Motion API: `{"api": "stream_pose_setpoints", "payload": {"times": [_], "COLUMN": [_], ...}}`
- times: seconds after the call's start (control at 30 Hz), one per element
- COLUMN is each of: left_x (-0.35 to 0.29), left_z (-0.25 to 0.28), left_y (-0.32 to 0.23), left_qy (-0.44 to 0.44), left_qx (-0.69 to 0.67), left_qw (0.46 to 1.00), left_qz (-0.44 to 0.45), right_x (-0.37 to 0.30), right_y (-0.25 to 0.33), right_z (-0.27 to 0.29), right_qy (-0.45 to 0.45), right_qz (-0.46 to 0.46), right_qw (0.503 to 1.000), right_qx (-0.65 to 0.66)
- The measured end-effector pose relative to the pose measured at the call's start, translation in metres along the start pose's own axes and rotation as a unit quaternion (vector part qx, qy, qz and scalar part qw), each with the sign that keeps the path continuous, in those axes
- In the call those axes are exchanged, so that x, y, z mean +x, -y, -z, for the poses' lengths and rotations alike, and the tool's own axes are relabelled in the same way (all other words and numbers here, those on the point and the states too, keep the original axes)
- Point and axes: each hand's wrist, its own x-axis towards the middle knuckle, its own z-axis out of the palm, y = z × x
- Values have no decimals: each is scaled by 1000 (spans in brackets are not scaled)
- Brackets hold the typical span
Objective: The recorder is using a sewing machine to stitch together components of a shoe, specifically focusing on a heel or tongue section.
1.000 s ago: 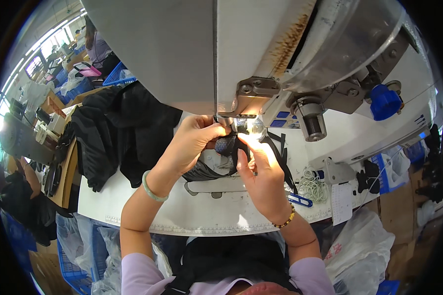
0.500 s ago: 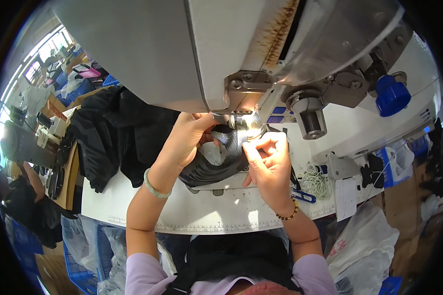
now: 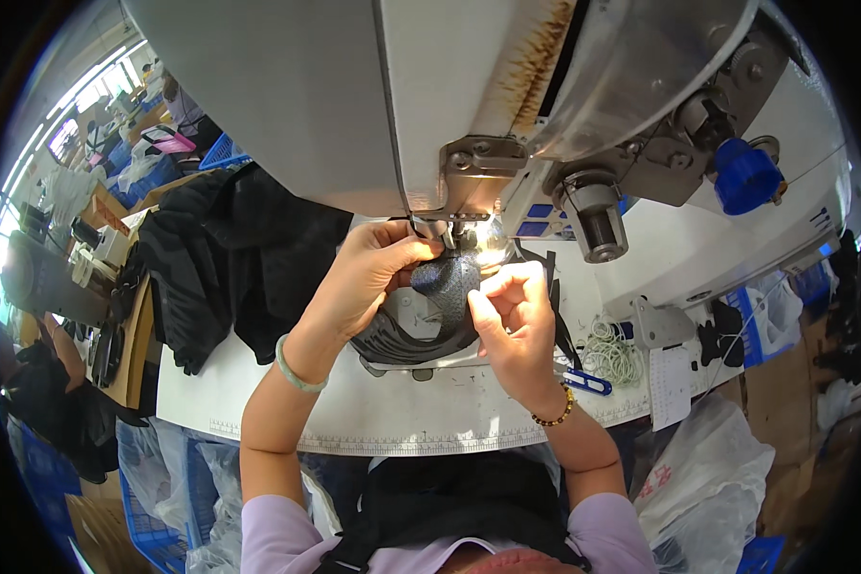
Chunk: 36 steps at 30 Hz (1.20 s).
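Observation:
A dark piece of fabric (image 3: 445,284), grey and textured on one part and black and ribbed below, lies curved under the needle area of a sewing machine (image 3: 471,187). My left hand (image 3: 378,268) pinches its upper left edge, close beside the presser foot (image 3: 462,232). At the fabric's right edge my right hand (image 3: 515,311) is closed, thumb against forefinger, gripping that edge; the exact hold is partly hidden. A bright lamp lights the spot between the hands.
Black garments (image 3: 206,258) are heaped to the left. On the right of the white table (image 3: 430,421) lie a tangle of pale cord (image 3: 614,352) and a blue thread snipper (image 3: 584,381). Blue baskets (image 3: 158,517) with plastic bags stand below. The machine head hangs over the work.
The grey textured part has shifted and now lies more openly between my hands. Both hands have moved only slightly, the right a little to the left. My view has tilted a little.

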Motion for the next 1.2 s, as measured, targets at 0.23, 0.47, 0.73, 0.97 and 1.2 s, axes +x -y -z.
{"api": "stream_pose_setpoints", "payload": {"times": [0.23, 0.47, 0.73, 0.97, 1.2], "left_x": [2, 4, -59, -160, -218], "left_z": [-1, 1, 11, 18, -11], "left_y": [-1, 0, -11, -41, 40], "left_qy": [-13, -26, 48, -107, -237], "left_qx": [-11, -13, 165, 466, 175], "left_qw": [1000, 1000, 985, 856, 915], "left_qz": [13, 9, 27, -196, -277], "right_x": [4, 6, 1, 1, 7], "right_y": [-2, -1, 52, 70, 55], "right_z": [2, 7, -13, -47, -66], "right_qy": [-44, -61, 93, 397, 327], "right_qz": [98, 146, 247, 4, -23], "right_qw": [989, 971, 936, 891, 931], "right_qx": [-105, -177, -231, -219, -157]}}
